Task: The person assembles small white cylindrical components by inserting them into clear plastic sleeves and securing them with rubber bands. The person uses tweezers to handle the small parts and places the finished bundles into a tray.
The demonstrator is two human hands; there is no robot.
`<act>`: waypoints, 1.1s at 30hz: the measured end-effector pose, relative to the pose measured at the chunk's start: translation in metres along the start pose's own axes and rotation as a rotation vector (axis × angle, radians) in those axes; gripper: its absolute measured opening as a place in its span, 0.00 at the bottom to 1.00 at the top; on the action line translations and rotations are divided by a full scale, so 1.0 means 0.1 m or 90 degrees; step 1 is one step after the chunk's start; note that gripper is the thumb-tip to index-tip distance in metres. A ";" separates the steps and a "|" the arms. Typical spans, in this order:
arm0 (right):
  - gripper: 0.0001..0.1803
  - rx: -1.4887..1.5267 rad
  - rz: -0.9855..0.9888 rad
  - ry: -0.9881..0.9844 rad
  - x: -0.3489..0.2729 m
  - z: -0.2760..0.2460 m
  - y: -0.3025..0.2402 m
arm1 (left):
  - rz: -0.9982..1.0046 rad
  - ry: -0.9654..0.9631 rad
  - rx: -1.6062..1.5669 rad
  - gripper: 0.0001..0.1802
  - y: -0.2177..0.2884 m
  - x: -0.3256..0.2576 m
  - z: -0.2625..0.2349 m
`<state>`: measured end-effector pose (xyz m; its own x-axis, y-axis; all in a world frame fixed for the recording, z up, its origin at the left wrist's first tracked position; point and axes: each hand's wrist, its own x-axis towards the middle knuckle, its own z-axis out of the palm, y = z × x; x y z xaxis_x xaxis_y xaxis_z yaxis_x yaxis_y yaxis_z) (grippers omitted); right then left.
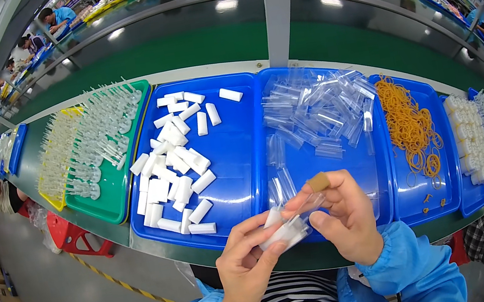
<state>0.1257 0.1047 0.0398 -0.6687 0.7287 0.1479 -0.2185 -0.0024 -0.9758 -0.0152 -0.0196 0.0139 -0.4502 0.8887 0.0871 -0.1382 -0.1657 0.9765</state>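
Note:
My left hand (245,265) is closed around a small white block (273,217) and clear plastic pieces (293,229), held over the near edge of the trays. The fingers partly hide how these pieces fit together. From the other side, my right hand (351,219) grips a clear plastic sleeve (313,203) against the same bundle. A tan band (318,182) wraps one of its fingertips. Behind my left hand, a blue tray (229,172) carries many loose white blocks (180,183). Beyond my right hand, another blue tray (347,165) holds a pile of clear sleeves (318,106).
Rubber bands (406,120) lie in a blue tray at the right, beside stacked white parts (467,139). To the left, a green tray (114,191) holds clear stemmed pieces (101,130). A metal post (278,10) rises behind the trays. A red stool (74,236) stands left.

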 end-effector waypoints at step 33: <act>0.19 -0.346 -0.140 0.037 -0.05 -0.04 0.09 | 0.104 -0.014 0.301 0.17 0.07 0.08 0.02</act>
<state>0.1297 0.1035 0.0297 -0.6059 0.7084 0.3621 0.0583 0.4935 -0.8678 -0.0177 -0.0128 0.0218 -0.4133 0.8769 0.2454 0.3495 -0.0960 0.9320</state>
